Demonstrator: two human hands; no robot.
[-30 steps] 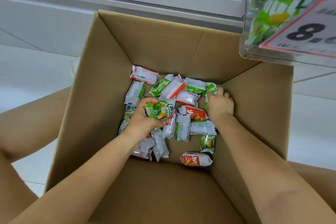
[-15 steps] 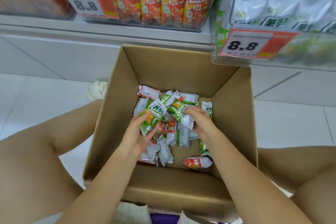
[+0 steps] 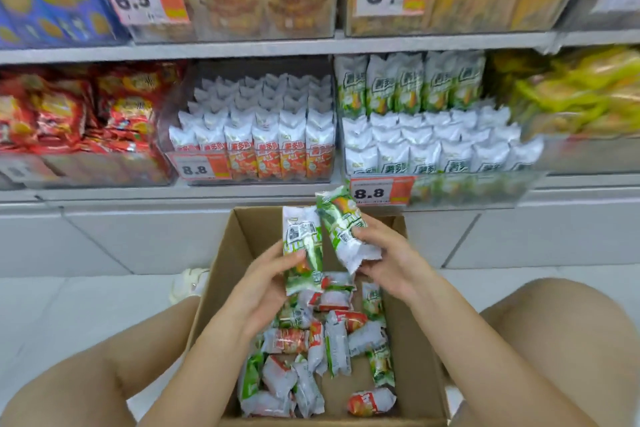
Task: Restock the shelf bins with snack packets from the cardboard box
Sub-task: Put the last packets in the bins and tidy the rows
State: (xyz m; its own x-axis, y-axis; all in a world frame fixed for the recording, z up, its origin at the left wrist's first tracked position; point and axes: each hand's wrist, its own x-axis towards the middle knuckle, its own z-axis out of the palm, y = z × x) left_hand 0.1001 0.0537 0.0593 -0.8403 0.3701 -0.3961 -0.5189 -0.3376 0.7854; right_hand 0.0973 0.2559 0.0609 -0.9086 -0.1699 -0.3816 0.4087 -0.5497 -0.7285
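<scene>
Each hand holds one green packet above the box (image 3: 412, 340): the left hand (image 3: 258, 291) grips the left packet (image 3: 302, 246), the right hand (image 3: 389, 258) pinches the right packet (image 3: 341, 224). Best to lift both up straight and slot them upright into the green bin (image 3: 450, 189), far right. The packets are shiny, white and green.

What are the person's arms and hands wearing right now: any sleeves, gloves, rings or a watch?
Nothing shows on either. The left hand and right hand are bare, without gloves, rings or a watch, and both forearms are bare to the frame's bottom edge; no sleeve is in view.
</scene>
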